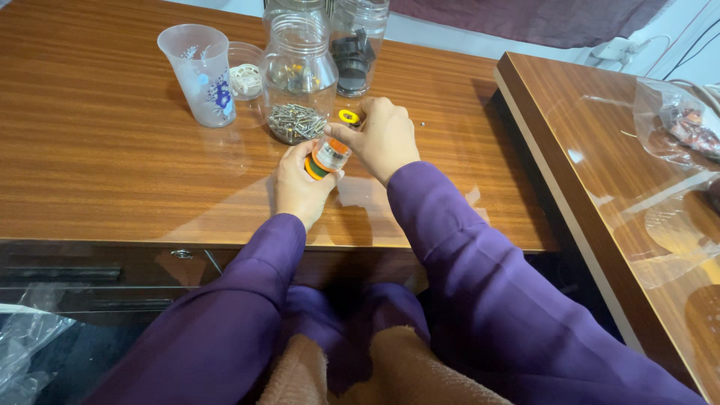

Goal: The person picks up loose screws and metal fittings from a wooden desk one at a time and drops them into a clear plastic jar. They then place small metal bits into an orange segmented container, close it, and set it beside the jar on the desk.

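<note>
My left hand (297,187) rests on the wooden desk (112,172) and grips a small cylinder (328,156) with orange, green and clear bands. My right hand (384,137) pinches the top end of that same cylinder with thumb and fingers. A small yellow ring-shaped piece (349,116) lies on the desk just beyond my right hand. Right behind my hands stands a clear jar (298,75) with several screws in its bottom. Both arms wear purple sleeves.
A frosted plastic cup (201,73) stands at the left, a small clear dish (244,75) with white parts beside it. A second jar (355,45) holds dark metal pieces. A second desk (600,195) at the right carries clear plastic bags (675,120).
</note>
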